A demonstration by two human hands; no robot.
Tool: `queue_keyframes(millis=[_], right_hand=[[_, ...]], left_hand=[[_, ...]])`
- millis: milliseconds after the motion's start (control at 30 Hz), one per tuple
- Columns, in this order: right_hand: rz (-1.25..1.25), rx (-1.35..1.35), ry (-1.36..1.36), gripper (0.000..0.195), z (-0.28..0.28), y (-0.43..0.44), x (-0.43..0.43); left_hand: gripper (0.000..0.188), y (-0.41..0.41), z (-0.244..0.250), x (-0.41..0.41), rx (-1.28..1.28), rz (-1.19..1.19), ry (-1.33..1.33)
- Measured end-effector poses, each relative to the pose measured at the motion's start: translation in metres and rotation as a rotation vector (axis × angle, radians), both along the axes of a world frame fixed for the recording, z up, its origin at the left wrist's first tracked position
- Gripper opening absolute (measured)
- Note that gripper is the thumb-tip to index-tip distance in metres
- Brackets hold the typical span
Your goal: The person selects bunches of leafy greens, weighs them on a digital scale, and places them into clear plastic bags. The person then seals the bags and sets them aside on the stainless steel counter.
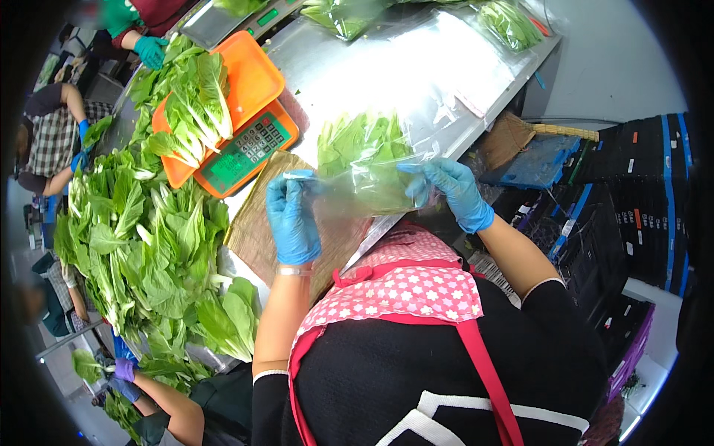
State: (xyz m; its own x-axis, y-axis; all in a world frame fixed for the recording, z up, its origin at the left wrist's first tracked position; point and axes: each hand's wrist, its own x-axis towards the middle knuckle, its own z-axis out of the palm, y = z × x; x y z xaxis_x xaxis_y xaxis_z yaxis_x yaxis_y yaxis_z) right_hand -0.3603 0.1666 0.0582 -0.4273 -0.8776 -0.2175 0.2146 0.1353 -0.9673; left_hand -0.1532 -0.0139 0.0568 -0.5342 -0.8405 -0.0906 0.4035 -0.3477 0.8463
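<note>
A clear plastic bag point(357, 192) filled with leafy greens point(362, 139) lies on the steel table in front of me. My left hand point(293, 217), in a blue glove, pinches the near left corner of the bag. The bag's near right corner is between the fingers of my right hand point(454, 189), also gloved in blue. Between my hands the near end of the film is stretched and looks hazy. Under my left hand is a brown board or mat point(295, 240). Left of the bag stands an orange digital scale point(245, 150) with several heads of greens point(195, 120) on its tray.
A large heap of loose greens point(150, 256) covers the table's left side. Bagged greens point(507, 25) lie at the far edge of the steel table point(379, 72). Black crates point(630, 206) are stacked on the right. Co-workers' gloved hands point(149, 51) are across the table and at lower left.
</note>
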Motion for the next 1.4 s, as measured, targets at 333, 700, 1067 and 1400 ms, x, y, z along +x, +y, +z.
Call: queue_keyframes(millis=[333, 700, 1067, 1400], right_hand=[[-0.230, -0.198, -0.556, 0.030, -0.026, -0.057, -0.026], [-0.440, -0.362, 0.158, 0.028, -0.043, -0.064, -0.034], [-0.471, -0.496, 0.212, 0.028, -0.068, -0.097, -0.074], [-0.146, -0.307, 0.432, 0.040, -0.016, -0.108, -0.099]], left_hand=[[0.008, -0.051, -0.089, -0.056, 0.017, -0.005, -0.378], [0.014, -0.035, -0.081, -0.067, -0.132, 0.287, -0.295], [0.016, -0.084, -0.124, -0.096, -0.494, 0.096, -0.600], [0.015, -0.065, -0.120, -0.118, -0.179, 0.244, -0.393]])
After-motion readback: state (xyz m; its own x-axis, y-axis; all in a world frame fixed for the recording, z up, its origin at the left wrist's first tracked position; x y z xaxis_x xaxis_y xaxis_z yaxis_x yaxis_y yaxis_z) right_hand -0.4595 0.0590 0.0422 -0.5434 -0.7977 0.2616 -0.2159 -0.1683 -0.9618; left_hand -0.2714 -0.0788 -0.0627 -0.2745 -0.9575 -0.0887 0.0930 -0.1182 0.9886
